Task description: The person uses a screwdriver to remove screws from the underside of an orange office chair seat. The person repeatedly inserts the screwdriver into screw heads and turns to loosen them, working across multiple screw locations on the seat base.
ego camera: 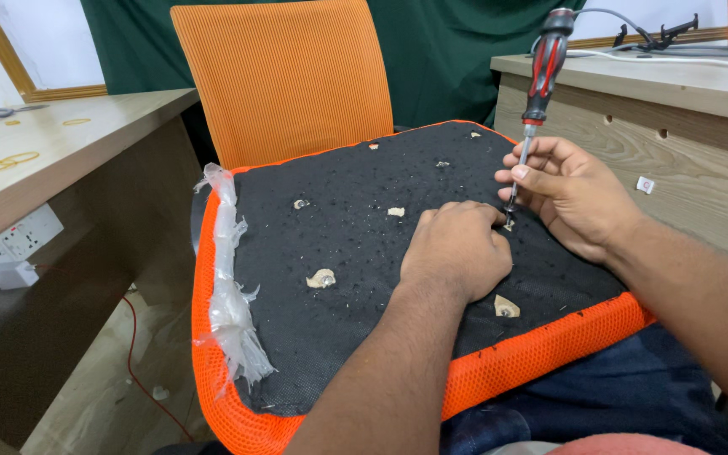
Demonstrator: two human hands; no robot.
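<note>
Two bare hands work on the underside of an orange mesh chair seat (499, 371) that lies across the person's lap, its black fabric backing (339, 278) facing up. In the head view, the right hand (570, 190) holds a screwdriver (541, 80) with a red and black handle; the fingers curl narrowly around the metal shaft low down, while the handle stands free above the hand, tilted slightly to the right. The tip meets the black backing just below and to the left of that hand, right by the knuckles of the left hand (457, 248). The left hand lies palm down on the backing with its fingers bent under, pressed against the spot where the tip lands; whether it pinches anything there I cannot tell. Several torn holes (322, 278) showing pale material dot the backing to the left of the left hand, and another (505, 308) sits just near its wrist. Far to the left of both hands, a strip of crumpled clear plastic (229, 286) hangs along the seat's edge. Beyond the hands stands an orange chair back (284, 80), with wooden desks (684, 126) on either side.
</note>
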